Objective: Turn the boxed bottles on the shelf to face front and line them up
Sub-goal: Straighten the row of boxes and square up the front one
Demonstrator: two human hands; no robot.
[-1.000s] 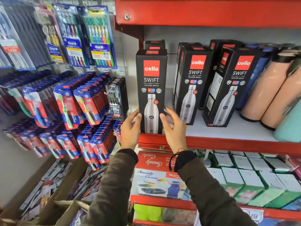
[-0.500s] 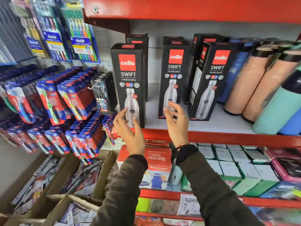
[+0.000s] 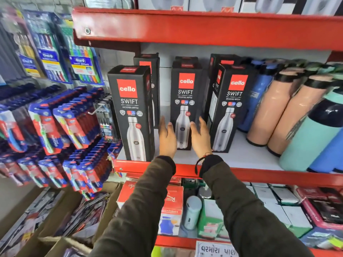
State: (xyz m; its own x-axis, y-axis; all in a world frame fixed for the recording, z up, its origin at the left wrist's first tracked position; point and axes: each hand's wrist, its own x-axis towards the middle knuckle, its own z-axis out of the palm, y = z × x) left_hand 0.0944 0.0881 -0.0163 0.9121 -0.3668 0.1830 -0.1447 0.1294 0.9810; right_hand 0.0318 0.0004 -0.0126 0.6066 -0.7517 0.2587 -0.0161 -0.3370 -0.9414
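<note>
Three black Cello Swift bottle boxes stand in front on the white shelf (image 3: 241, 156). The left box (image 3: 130, 112) sits at the shelf's front edge, facing front. The middle box (image 3: 185, 101) stands further back, facing front. The right box (image 3: 230, 106) is turned a little, showing its left side. More black boxes stand behind them. My left hand (image 3: 167, 138) and my right hand (image 3: 201, 138) are open on either side of the middle box's lower part, fingers spread; contact with it is unclear.
Loose peach, blue and teal bottles (image 3: 289, 110) lean at the shelf's right. Toothbrush packs (image 3: 61, 123) hang on the wall at left. A red shelf lip (image 3: 204, 28) runs overhead. Boxed goods (image 3: 278, 204) fill the shelf below.
Both hands let go of the left box and moved right and deeper, to either side of the middle box. The camera view has shifted.
</note>
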